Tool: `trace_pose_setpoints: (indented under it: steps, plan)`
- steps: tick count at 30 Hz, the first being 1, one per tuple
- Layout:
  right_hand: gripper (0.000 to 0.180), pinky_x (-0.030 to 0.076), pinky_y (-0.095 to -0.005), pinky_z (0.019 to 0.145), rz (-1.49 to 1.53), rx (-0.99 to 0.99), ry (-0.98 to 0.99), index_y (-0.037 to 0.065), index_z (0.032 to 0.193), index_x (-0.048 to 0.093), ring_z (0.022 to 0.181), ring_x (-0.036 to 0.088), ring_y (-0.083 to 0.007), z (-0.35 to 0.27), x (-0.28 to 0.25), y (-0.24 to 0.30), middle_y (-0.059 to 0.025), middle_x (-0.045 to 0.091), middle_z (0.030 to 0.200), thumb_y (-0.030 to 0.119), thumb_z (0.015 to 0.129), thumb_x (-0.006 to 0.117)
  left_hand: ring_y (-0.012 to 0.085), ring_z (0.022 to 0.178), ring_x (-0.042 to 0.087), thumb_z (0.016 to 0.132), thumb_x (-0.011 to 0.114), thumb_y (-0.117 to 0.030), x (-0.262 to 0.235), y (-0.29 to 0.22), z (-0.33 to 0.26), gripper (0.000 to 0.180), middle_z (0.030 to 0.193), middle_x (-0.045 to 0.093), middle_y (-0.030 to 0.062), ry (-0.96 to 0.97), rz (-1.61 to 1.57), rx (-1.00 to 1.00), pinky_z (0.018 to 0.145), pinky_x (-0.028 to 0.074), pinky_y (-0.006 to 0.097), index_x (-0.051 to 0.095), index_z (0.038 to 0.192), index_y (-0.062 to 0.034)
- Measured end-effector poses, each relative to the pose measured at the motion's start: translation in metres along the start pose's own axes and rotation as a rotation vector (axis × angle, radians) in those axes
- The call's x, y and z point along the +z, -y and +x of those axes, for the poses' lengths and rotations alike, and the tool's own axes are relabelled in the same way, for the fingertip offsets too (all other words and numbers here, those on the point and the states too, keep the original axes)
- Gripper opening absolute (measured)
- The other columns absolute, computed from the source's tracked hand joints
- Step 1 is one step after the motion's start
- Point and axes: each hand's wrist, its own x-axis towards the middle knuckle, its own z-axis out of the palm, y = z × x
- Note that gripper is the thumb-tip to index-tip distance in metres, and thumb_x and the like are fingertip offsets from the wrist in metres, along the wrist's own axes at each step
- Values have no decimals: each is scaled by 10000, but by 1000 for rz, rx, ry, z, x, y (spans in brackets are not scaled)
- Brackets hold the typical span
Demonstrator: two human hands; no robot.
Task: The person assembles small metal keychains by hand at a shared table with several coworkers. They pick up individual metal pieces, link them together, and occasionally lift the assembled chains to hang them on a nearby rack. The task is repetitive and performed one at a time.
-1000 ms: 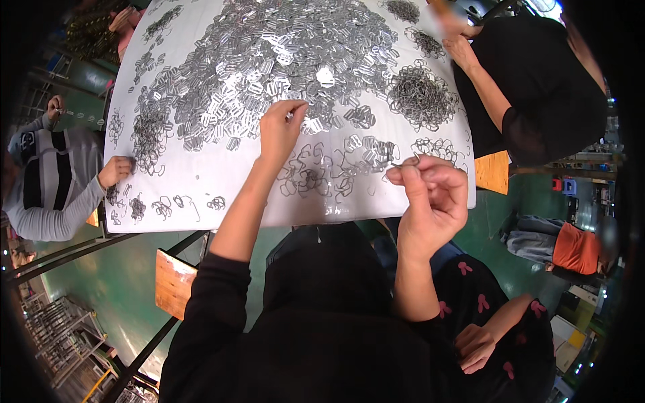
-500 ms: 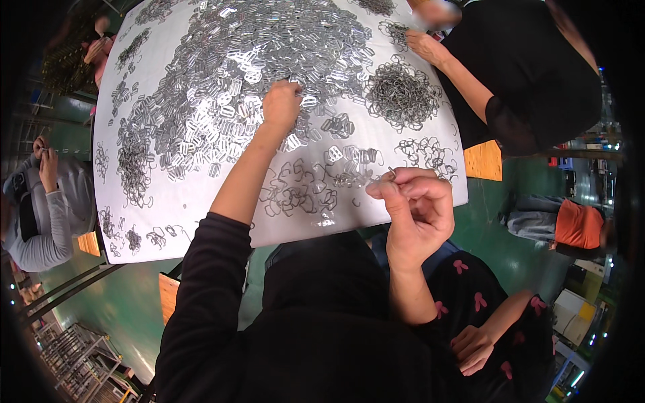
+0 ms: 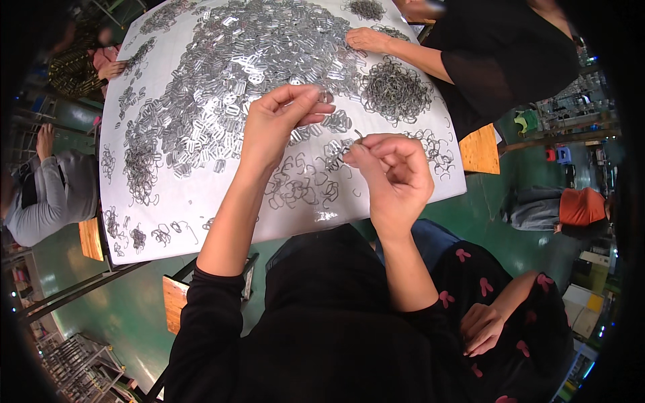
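A white worktop (image 3: 201,208) strewn with metal clips (image 3: 222,60) fills the upper frame above green floor (image 3: 134,316). Left hand (image 3: 275,124) pinches a clip (image 3: 325,98); right hand (image 3: 390,171) closes on a hook (image 3: 359,137).

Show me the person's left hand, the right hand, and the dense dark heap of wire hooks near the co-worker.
Left hand (image 3: 272,124), head view, on the back of the hand.
Right hand (image 3: 393,171), head view, on the knuckles.
Dense dark heap of wire hooks (image 3: 396,91), head view, on the heap's middle.
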Motion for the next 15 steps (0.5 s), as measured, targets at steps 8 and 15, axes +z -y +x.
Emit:
trace_pose_setpoints:
  steps: [8, 15]
  plan:
    - [136, 550, -236, 667, -52, -1, 17, -33, 869, 536, 751, 665, -133, -5, 16, -5, -100, 647, 837, -75, 812, 652, 136, 907, 637, 801, 685, 21, 14, -20, -43, 260, 970, 665, 92, -104, 57, 207, 805, 512, 244, 639, 1056, 18]
    - [136, 560, -249, 637, -179, -45, -16, -7, 850, 568, 705, 668, -130, -2, 24, -8, -77, 657, 783, -45, 784, 681, 117, 866, 620, 779, 704, 24, 19, -26, -63, 167, 934, 673, 74, -62, 149, 312, 766, 500, 232, 661, 941, 19]
